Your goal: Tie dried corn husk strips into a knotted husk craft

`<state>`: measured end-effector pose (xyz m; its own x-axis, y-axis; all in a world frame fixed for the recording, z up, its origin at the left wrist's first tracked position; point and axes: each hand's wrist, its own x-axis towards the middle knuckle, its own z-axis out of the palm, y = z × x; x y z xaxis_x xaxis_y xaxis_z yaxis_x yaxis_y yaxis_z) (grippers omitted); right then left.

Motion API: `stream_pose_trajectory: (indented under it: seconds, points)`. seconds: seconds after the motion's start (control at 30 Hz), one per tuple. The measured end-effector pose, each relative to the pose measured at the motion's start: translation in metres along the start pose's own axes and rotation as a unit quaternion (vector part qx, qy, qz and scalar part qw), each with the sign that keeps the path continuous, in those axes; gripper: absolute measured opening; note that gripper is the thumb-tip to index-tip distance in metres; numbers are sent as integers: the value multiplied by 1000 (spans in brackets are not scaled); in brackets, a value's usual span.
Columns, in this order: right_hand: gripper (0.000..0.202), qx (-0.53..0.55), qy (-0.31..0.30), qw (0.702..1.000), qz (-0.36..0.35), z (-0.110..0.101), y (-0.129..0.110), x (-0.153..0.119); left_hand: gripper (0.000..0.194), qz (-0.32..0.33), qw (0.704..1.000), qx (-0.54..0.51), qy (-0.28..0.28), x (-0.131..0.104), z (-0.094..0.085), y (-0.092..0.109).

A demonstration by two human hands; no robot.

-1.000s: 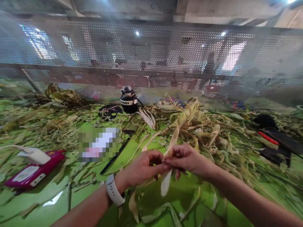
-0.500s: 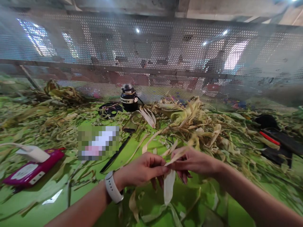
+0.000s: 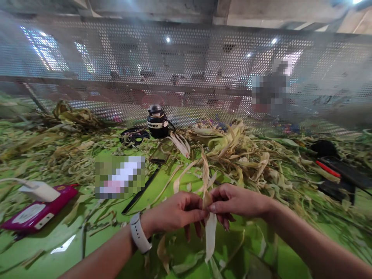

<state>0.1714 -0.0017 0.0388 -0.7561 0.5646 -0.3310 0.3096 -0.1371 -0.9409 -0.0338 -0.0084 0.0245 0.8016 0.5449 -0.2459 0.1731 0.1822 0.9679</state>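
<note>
Between my two hands hangs a pale corn husk strip, its lower end dangling and another dry tan length standing up above the fingers. My left hand, with a white watch on its wrist, pinches the husk between thumb and forefinger. My right hand pinches it from the other side, fingertips touching the left ones. Where the strips cross is partly hidden by the fingers. Beyond the hands lies a heap of dry husks, and loose strips are scattered below.
The green tabletop is strewn with husk shreds. At left sit a magenta power strip with a white plug and a blurred-out item. A black jar-shaped bottle stands before a perforated metal screen. Dark items lie at right.
The upper tan length of husk has swung from slanting right, over my right hand, to pointing upright. My fingertips have stayed together, and the camera view has shifted slightly.
</note>
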Motion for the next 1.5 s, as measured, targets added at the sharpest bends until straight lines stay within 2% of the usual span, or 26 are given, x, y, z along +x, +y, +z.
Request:
stream_pose_trajectory:
  seconds: [0.2, 0.63, 0.87, 1.03, 1.23, 1.4, 1.5]
  points:
    - [29, -44, 12, 999, -27, -1, 0, -2, 32, 10, 1000, -1, -5, -1, 0, 2]
    - [24, -4, 0, 999, -39, -1, 1, -3, 37, 8, 1000, 18, -1, -3, 1, 6]
    - [25, -15, 1, 998, -54, 0, 0, -3, 37, 38, 996, 71, 22, -2, 0, 1]
    - [26, -27, -5, 998, -52, 2, 0, -3, 31, 61, 990, 128, 26, -2, -1, -5]
    - [21, -117, 56, 991, -39, 10, -4, -3, 15, 112, 949, 277, 103, -4, 3, -5]
    - [18, -120, 64, 990, -34, 17, -9, -6, 10, 89, 965, 243, 46, -6, 3, -1]
    - [18, -159, 85, 983, -40, 20, -6, -3, 8, 106, 951, 276, 86, -5, 4, -4]
